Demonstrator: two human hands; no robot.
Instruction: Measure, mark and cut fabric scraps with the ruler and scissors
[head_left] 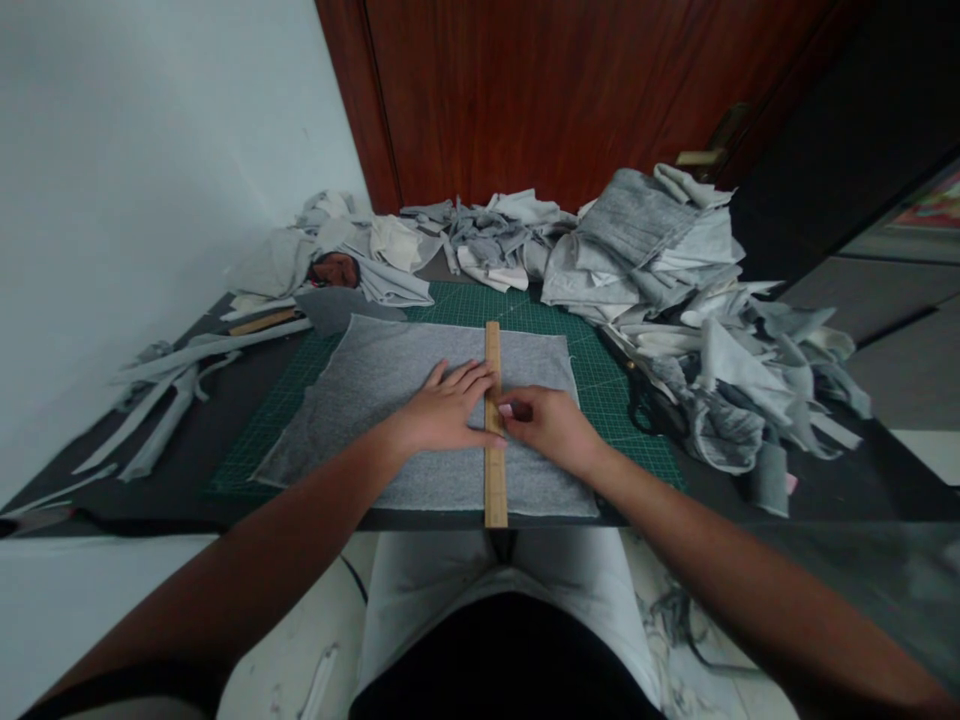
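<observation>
A square of grey knit fabric (360, 440) lies flat on a green cutting mat (600, 370), with a wooden ruler (493, 478) laid upright across its middle. My left hand (442, 408) rests flat on the fabric, fingers spread, its fingertips and thumb against the ruler's left edge. Just right of the ruler, my right hand (544, 428) pinches a small pink piece (505, 410), possibly tailor's chalk, and holds its tip close to the ruler's edge. The fingers hide the tip.
Black-handled scissors (645, 405) lie at the mat's right edge beside a large heap of grey and white fabric scraps (712, 300). More scraps (375, 245) lie along the back, and long grey strips (169, 395) lie on the dark table at left. A wall and wooden door stand behind.
</observation>
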